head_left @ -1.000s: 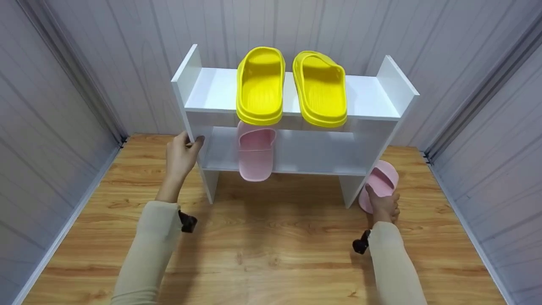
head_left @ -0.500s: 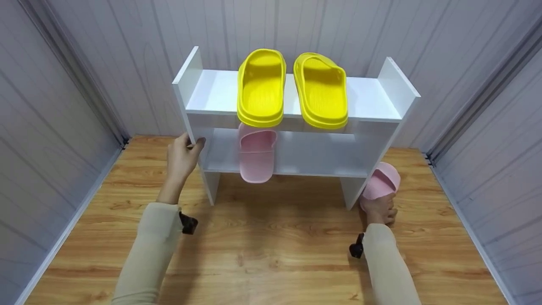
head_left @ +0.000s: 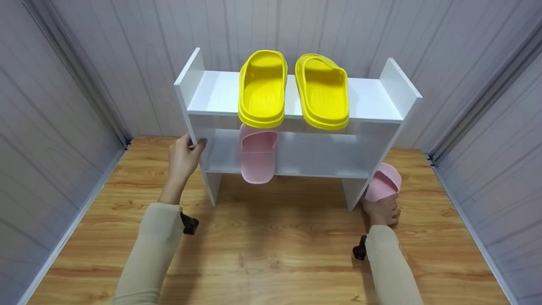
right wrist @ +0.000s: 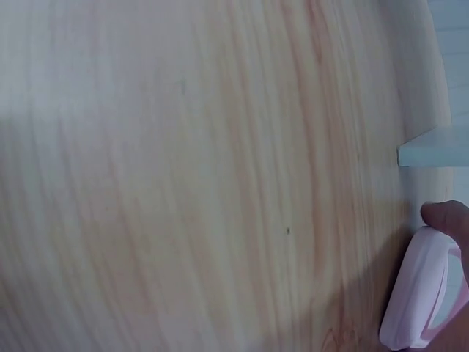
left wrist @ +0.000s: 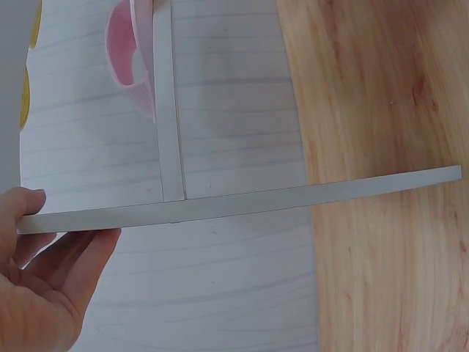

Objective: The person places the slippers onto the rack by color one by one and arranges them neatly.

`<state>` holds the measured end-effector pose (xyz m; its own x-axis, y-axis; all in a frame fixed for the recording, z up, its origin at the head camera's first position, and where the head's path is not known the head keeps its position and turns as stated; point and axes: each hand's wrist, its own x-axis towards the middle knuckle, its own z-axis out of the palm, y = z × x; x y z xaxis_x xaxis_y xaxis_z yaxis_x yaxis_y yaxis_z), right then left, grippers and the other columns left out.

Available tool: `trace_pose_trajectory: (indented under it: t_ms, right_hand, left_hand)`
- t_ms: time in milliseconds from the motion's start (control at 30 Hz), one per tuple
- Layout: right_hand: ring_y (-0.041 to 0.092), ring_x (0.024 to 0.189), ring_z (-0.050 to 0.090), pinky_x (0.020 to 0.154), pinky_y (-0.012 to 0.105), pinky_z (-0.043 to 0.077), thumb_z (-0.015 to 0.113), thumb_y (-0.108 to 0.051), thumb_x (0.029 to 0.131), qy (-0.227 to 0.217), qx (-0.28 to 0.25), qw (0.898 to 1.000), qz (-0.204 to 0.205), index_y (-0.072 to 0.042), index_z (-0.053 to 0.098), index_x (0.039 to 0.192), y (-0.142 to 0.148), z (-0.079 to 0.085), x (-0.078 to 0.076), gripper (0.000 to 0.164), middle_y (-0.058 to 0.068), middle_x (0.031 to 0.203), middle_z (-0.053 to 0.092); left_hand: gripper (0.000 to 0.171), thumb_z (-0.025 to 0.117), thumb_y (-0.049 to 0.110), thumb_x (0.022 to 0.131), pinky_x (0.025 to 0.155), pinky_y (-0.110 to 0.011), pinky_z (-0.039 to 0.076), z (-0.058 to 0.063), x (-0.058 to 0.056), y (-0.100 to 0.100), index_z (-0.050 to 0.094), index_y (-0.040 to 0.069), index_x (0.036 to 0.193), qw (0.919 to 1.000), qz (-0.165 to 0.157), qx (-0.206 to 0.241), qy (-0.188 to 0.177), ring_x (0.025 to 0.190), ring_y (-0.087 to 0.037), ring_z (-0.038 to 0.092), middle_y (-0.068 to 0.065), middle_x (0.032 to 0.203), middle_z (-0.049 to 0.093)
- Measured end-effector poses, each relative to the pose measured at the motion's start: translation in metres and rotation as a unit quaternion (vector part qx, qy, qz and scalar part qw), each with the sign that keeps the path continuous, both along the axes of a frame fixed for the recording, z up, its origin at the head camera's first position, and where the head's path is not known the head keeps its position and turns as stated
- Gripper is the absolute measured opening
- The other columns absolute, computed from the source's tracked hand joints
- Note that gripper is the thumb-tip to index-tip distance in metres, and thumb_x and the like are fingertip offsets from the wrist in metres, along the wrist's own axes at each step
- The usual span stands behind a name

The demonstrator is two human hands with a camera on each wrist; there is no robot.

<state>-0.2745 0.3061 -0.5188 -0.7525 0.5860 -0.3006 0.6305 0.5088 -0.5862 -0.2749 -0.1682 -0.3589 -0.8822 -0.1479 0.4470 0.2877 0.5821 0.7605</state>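
My left hand (head_left: 183, 157) grips the front edge of the white shoe rack (head_left: 197, 95) at its left side panel. In the left wrist view the thumb and fingers lie on opposite faces of that panel (left wrist: 242, 203). Beside the rack's right panel, low over the floor, my right hand (head_left: 382, 209) holds a pink slipper (head_left: 386, 182) by its heel end, which the hand covers. The right wrist view shows the thumb against the slipper's pale pink edge (right wrist: 416, 293). A matching pink slipper (head_left: 258, 165) rests on the lower shelf, left of centre, heel toward me.
Two yellow slippers (head_left: 262, 95) sit on the top shelf, heels jutting past its front edge. The lower shelf (head_left: 317, 152) has bare white board right of the pink slipper. Wood-pattern floor (head_left: 271, 250) lies in front; panelled walls (head_left: 487, 106) surround the rack.
My right hand has shifted back toward the slipper's heel, uncovering more of its front. The left hand keeps its grip on the rack. The whole view has drifted slightly.
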Motion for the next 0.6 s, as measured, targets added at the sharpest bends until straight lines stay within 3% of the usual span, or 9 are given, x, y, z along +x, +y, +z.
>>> trace_pose_trajectory:
  t_ms: [267, 600]
  right_hand:
    - [0.046, 0.121, 0.01, 0.095, 0.058, 0.012, 0.057, -0.041, 0.075, 0.024, 0.0, 1.0, -0.015, -0.003, -0.014, 0.136, 0.008, -0.001, -0.002, 0.101, 0.033, 0.132, 0.012]
    - [0.045, 0.115, 0.024, 0.09, 0.056, 0.022, 0.047, -0.038, 0.08, 0.04, 0.013, 0.998, -0.051, 0.003, 0.005, 0.134, 0.02, 0.002, 0.0, 0.08, 0.031, 0.126, 0.025]
  left_hand:
    - [0.025, 0.055, 0.01, 0.085, 0.075, -0.04, 0.048, 0.0, 0.0, 0.0, 0.059, -0.007, 0.103, 1.0, -0.001, 0.003, 0.008, 0.091, -0.034, 0.058, -0.025, 0.1, 0.059]
    - [0.026, 0.055, 0.01, 0.085, 0.075, -0.041, 0.047, 0.001, 0.001, 0.0, 0.059, -0.007, 0.105, 1.0, 0.003, 0.0, 0.004, 0.092, -0.034, 0.057, -0.024, 0.101, 0.059]
